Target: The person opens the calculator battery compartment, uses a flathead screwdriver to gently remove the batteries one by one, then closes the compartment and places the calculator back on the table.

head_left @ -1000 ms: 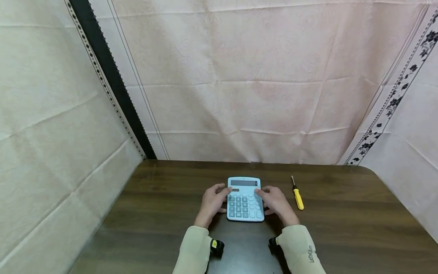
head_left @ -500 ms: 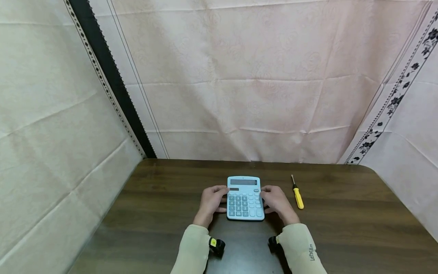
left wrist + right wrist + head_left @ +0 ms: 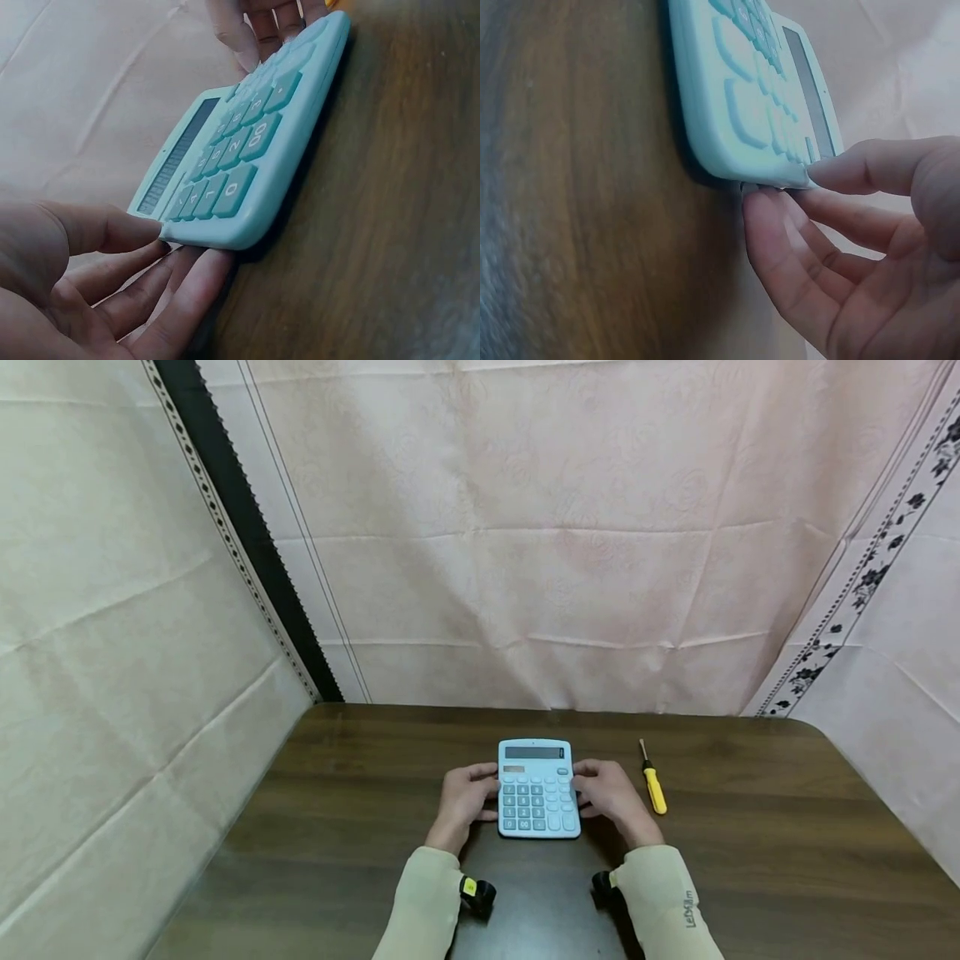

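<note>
A light blue calculator (image 3: 538,789) lies between my two hands on the wooden table, its keys facing up and a 0 on its display (image 3: 180,156). My left hand (image 3: 467,797) grips its left edge. In the left wrist view the thumb is at the upper rim, with the other fingers at the side and underneath. On the opposite edge, my right hand (image 3: 609,795) holds it the same way; the right wrist view has the thumb (image 3: 870,166) against the rim and fingertips below. The undersides of both grips are partly hidden by the calculator.
A yellow-handled screwdriver (image 3: 655,789) lies to the right of my right hand, its tip pointing away. The brown table (image 3: 360,802) ends at a pale cloth backdrop (image 3: 525,568). Another cloth (image 3: 112,652) hangs along the left.
Both thumbs have slid outward from the calculator's face to its side edges. The calculator sits slightly higher in the view, as the whole scene has shifted up a little.
</note>
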Action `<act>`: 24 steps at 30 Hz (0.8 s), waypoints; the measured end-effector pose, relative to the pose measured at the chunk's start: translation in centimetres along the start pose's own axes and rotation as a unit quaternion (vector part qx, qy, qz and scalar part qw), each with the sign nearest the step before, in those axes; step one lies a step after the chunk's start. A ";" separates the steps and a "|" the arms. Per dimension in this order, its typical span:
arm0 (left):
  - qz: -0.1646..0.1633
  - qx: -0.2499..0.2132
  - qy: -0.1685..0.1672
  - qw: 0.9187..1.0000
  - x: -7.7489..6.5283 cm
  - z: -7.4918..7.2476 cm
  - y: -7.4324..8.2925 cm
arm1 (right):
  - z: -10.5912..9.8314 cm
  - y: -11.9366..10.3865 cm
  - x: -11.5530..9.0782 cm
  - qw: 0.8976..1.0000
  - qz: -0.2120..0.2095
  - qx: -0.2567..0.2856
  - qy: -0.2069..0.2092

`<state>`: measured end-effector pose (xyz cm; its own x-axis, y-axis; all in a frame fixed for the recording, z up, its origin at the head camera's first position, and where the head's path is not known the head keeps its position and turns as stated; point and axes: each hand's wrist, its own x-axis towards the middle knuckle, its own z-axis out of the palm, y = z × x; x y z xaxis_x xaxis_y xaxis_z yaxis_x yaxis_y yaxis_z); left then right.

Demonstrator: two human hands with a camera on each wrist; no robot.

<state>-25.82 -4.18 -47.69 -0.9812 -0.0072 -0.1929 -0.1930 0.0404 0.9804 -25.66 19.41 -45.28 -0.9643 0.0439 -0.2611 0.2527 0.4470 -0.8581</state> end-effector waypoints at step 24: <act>0.039 0.001 0.003 0.999 -0.3 0.3 1.3 | -1.0 -0.8 -0.8 0.997 -0.068 0.017 0.022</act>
<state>-25.72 -3.84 -46.41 -0.9932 -0.0102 -0.1156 -0.1159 0.0437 0.9923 -25.13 19.88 -43.97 -0.9922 0.0238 -0.1223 0.1209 0.4214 -0.8988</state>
